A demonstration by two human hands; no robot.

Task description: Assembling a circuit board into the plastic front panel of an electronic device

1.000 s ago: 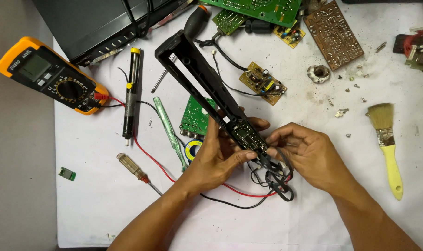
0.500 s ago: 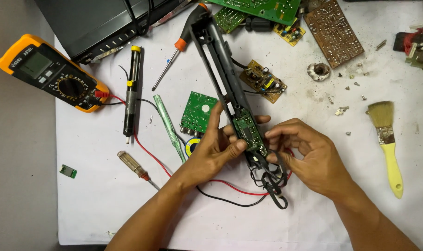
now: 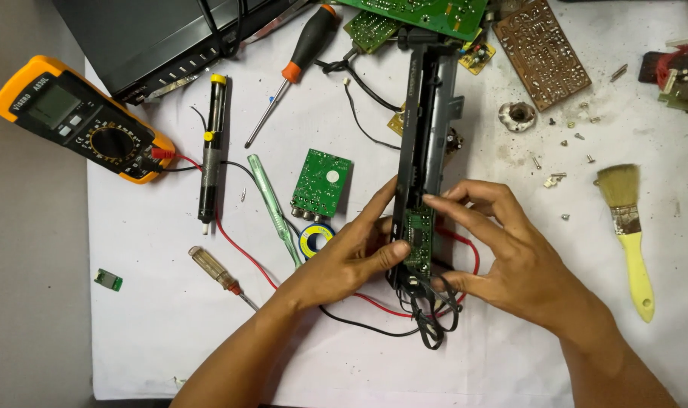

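Swung upright now on the white sheet (image 3: 170, 317), long black panel frame (image 3: 432, 113) running straight up from the hands instead of slanting left as a second ago. Left hand (image 3: 359, 253) clamped on its lower left edge, right hand (image 3: 510, 257) pinching from the right (fingertips over the small green board (image 3: 418, 240)). Black cable loop (image 3: 433, 313) dangling below, likely squared up for closer work.

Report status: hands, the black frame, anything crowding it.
Left hand and right hand both grip the black frame. Small green board sits in its near end. Black and red wires tangled underneath.
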